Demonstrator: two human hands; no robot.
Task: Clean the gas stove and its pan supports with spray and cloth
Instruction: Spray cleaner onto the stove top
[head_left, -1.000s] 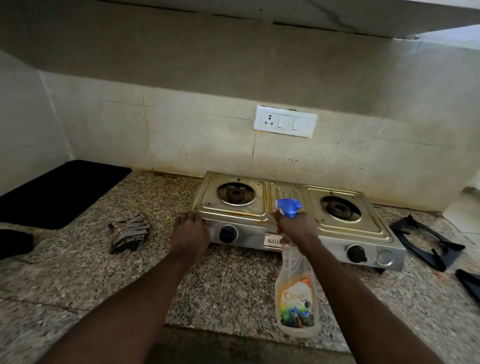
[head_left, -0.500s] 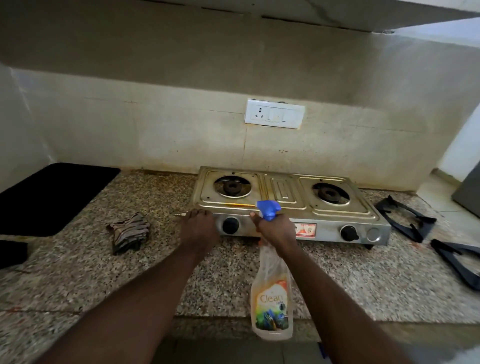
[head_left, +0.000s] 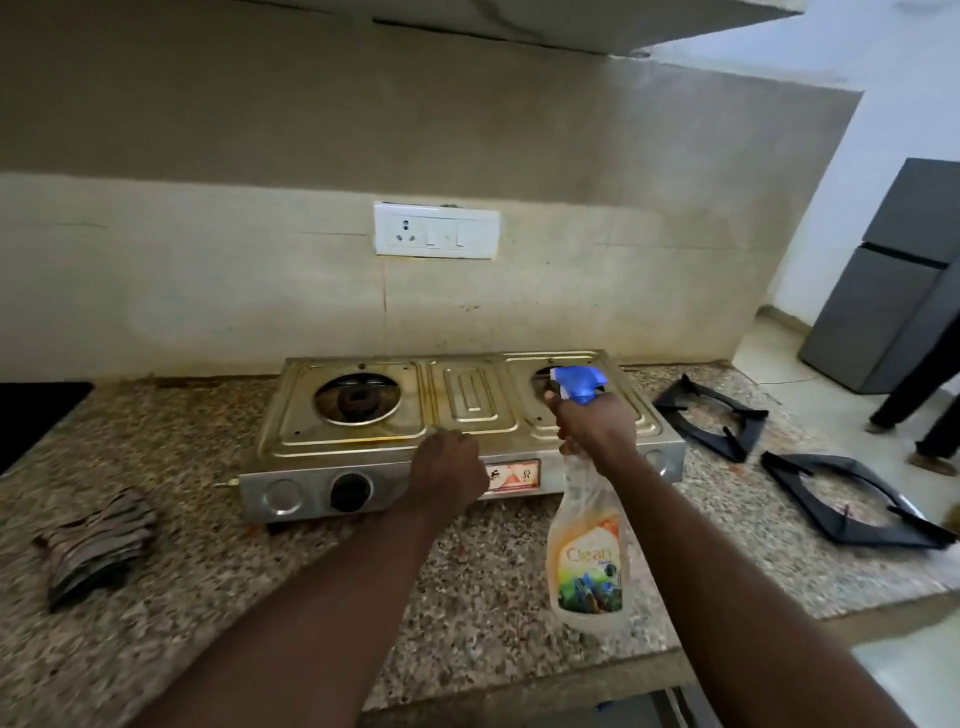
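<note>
Your right hand clamps its fingers round the neck of the clear, blue-triggered spray bottle. The nozzle is over the right burner of the steel two-burner stove at the back edge of the surface, probably to wet it. Your left hand braces the stove's front edge, though I cannot tell whether its fingers grip. Both hands have moved right along the stove.

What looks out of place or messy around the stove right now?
Both pan supports lie off the stove, on the counter to its right. A yellow-brown stain streaks the stove top in front of the left burner. Nothing looks spilled or broken.
</note>
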